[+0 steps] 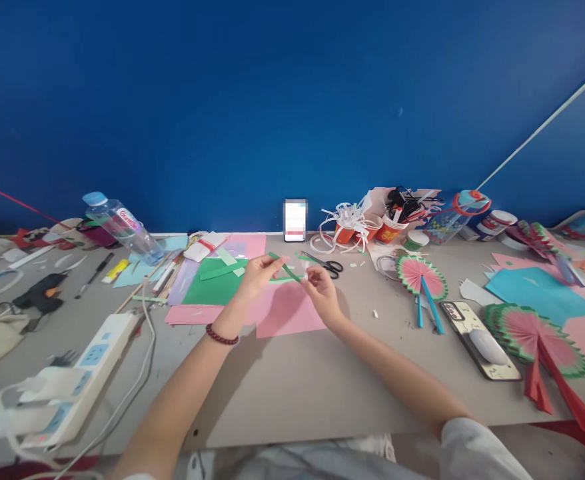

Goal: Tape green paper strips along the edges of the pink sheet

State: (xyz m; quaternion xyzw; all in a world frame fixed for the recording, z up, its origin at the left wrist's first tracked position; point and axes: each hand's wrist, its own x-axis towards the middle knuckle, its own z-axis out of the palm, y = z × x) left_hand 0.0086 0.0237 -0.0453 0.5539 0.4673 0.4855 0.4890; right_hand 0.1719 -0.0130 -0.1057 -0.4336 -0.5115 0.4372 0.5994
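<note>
A blue wall (pixel 272 100) fills the far half of the view. Below it runs a grey table (pixel 297 387), cut off at both sides and crowded with craft material.

A pink sheet (pixel 287 313) lies at the centre, partly hidden under both hands. A green sheet (pixel 212 287) lies just left of it.

At near left is a white power strip (pixel 87 367) with plugs and cables, its near end out of frame. At right lies a large pleated paper fan (pixel 527 330), pink with a green edge, its red handle running out of view. A smaller fan (pixel 420 275) with a blue handle lies nearer the centre.

A clear water bottle (pixel 122 227) lies tilted at far left; the red lettering on its label is too small to read. A phone (pixel 295 220) leans upright against the wall, its screen blurred. Black scissors (pixel 328 265) lie open just beyond the hands.

The left hand (pixel 260 273), with a dark red bead bracelet (pixel 221 335) at the wrist, pinches the far left end of a green paper strip (pixel 285 268) between thumb and fingers. The right hand (pixel 322 293) pinches its right end. The strip is held just above the pink sheet at table centre. Whether it is one folded piece or two cannot be told.
</note>
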